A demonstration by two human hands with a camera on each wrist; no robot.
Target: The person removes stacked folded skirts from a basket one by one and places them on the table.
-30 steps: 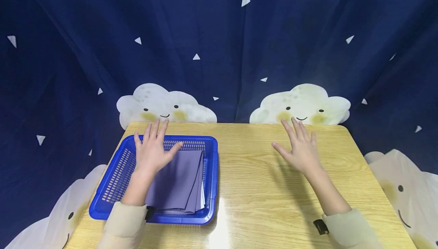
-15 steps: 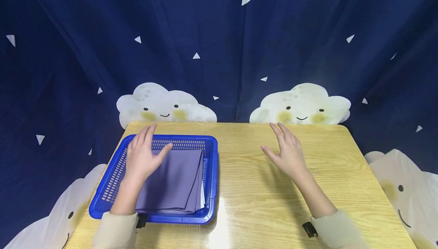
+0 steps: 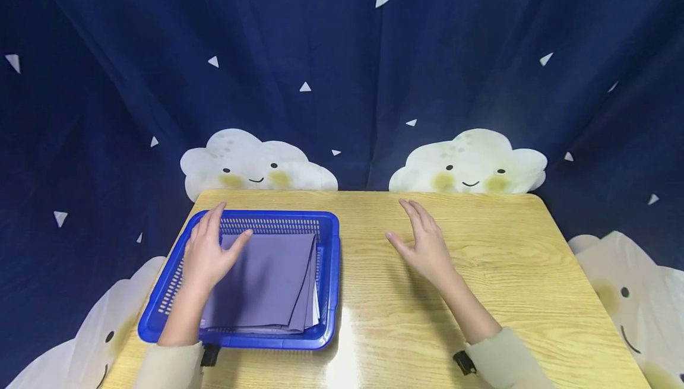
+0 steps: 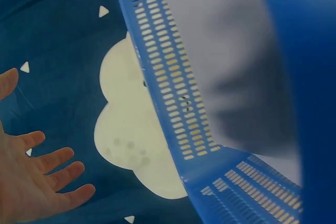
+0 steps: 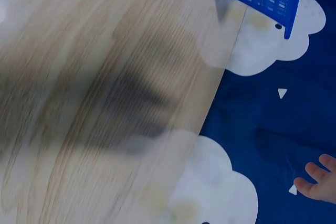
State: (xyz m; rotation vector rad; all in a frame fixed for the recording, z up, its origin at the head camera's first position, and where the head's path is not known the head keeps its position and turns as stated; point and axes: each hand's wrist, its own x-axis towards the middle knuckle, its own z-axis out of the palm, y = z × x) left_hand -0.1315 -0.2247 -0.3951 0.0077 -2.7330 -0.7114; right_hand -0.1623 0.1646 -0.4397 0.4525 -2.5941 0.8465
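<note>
Currently the left grip [image 3: 205, 258] hangs spread over one basket [image 3: 334, 294] of purple sheets [image 3: 267, 282], the right grip [image 3: 427, 249] likewise over one table [image 3: 374, 282].

The left sleeve [image 3: 167, 368] and right sleeve [image 3: 510, 362], toward the near edge of the worktop [image 3: 395, 323], are pale cream and softly rounded, ending in plain cuffs [image 3: 180, 349]. A small black fitting [image 3: 210, 354] juts from the inner side of the left cuff; a matching black block [image 3: 464, 363] sits by the right one. Left hand [image 3: 205, 255] and right hand [image 3: 427, 250] are bare
</note>
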